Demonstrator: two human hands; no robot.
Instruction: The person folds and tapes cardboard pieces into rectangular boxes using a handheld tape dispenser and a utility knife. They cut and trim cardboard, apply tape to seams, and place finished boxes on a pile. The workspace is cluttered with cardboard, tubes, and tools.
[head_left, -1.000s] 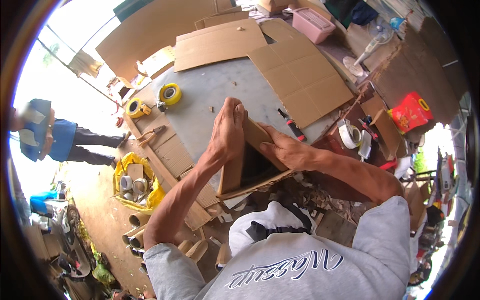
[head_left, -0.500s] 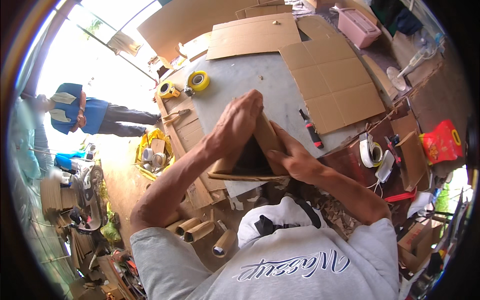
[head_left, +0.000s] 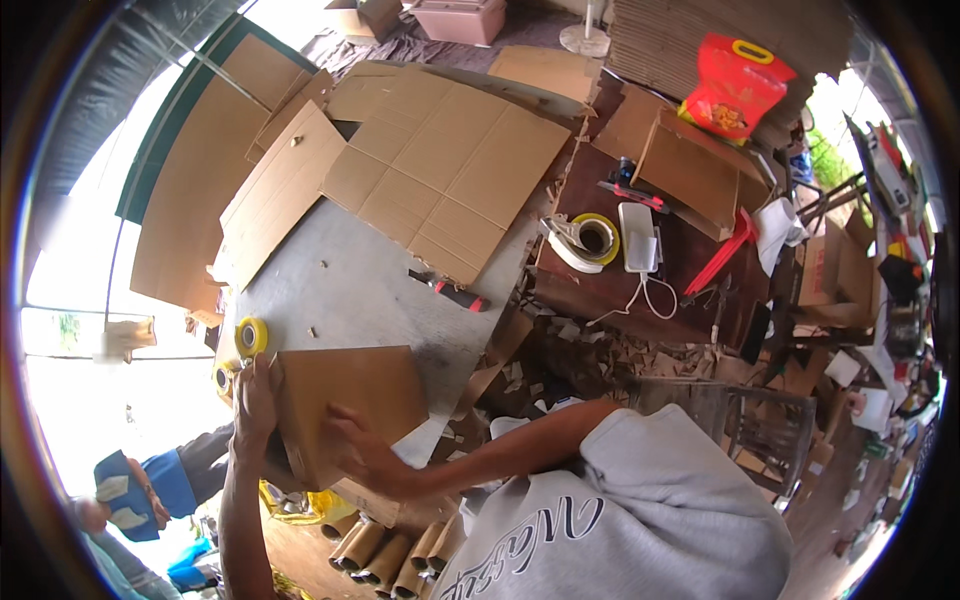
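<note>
"Box (head_left: 370,378) of brown cardboard, over the near left end of your grey tabletop (head_left: 365,265), between your hands. Whether it rests there or hangs in your hold, I can't tell."

"How will it handle for you?"

"Light, I'd judge, and stiff along its folds, though a broad panel could dent if you press hard. It shouldn't slip much. Its folded edges and corners look like your best hold."

"And your hands?"

"Your left hand (head_left: 256,410) curls against the box's left edge; I can't tell whether its fingers pinch the wall. Your right hand (head_left: 370,462) lies flat on the facing panel, fingers slightly spread, clasping nothing."

"What else is near you?"

"A yellow tape roll (head_left: 251,337) just beyond your left fingertips, a red-and-black cutter (head_left: 458,296) farther right, cardboard sheets (head_left: 450,170) past it, and cardboard tubes (head_left: 365,550) lower down, toward you."
</note>
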